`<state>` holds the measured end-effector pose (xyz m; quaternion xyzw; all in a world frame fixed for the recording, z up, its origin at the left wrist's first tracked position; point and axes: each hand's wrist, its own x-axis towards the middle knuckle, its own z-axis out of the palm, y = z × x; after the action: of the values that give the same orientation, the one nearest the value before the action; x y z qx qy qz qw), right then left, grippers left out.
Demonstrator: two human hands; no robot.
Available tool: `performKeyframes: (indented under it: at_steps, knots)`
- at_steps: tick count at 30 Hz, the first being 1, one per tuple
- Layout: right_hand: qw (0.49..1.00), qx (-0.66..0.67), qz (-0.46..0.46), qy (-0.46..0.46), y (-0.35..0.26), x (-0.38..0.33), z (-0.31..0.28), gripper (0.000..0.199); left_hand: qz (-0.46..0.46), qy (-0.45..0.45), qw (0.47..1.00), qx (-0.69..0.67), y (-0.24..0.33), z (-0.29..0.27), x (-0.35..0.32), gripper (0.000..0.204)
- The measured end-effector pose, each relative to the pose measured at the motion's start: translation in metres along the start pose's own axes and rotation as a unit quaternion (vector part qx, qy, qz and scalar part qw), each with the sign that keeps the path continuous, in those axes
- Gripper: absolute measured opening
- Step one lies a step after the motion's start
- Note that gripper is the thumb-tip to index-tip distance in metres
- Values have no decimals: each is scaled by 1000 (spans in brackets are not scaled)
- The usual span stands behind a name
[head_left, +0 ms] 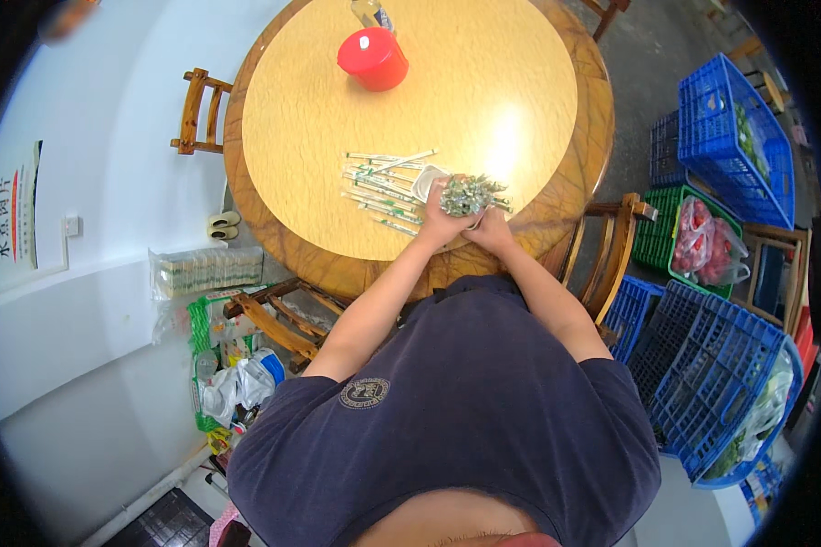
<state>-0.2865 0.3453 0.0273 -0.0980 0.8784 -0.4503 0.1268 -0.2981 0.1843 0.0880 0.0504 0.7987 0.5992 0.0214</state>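
- I see left hand and right hand curled round stick bundle, near side of table.
- Wrapped sticks, green print, left.
- White container beside bundle: contents unclear.
- Red tub, far: contents hidden.
- Green crate, right: bagged red items.
- Left poster: red, black characters.

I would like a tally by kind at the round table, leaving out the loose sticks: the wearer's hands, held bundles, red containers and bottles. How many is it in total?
Hands: 2 (left hand, right hand)
Held bundle: 1
Red container: 1
Bottle, partly hidden: 1
Total: 5
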Motion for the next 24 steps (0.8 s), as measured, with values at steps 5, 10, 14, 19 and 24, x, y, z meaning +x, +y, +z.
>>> performKeyframes:
  at_steps: [5,10,14,19,24]
  knots:
    - [998,8,35,-46,0,1,0,52,30,15,996,82,2,-2,-3,66]
    - [999,-34,27,-7,13,0,6,55,-44,1,984,-171,26,-1,-3,52]
    - [999,1,29,-20,0,1,3,60,-82,7,983,-162,50,-25,-3,50]
    - [998,-11,-54,-6,-4,1,-5,59,-116,91,963,-223,80,-42,6,35]
    - [992,-58,-104,37,-9,-4,-6,57,-111,192,881,-417,84,-69,9,38]
